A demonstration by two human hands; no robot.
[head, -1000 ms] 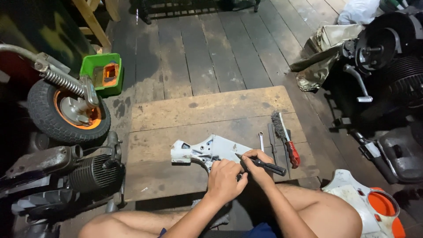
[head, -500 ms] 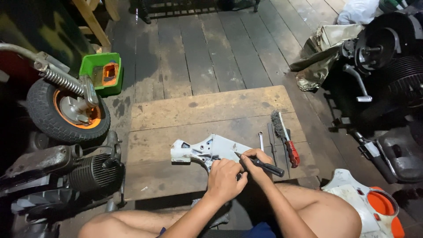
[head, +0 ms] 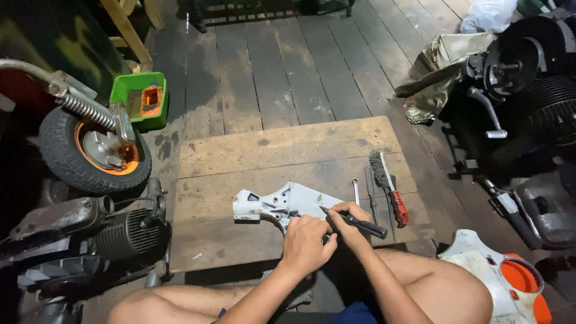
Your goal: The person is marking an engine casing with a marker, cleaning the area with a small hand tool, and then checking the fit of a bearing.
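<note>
A pale grey metal casting (head: 282, 203) lies on a low wooden board platform (head: 282, 150). My left hand (head: 307, 242) rests on its near edge and presses it down. My right hand (head: 348, 223) grips a black-handled tool (head: 359, 222) whose thin tip touches the casting's right side. To the right of my hands lie a small wrench (head: 356, 191), a slim dark tool (head: 371, 201) and a wire brush with a red handle (head: 389, 189). My bare knees frame the bottom of the view.
A small wheel with an orange hub (head: 96, 153) and a green tray (head: 141, 99) stand at the left. A finned engine (head: 114, 237) lies at the lower left. Dark engine parts (head: 528, 78) crowd the right. A white and orange panel (head: 504, 279) sits by my right knee.
None of note: both hands stay on the casting, with only a slight shift of the tool's tip.
</note>
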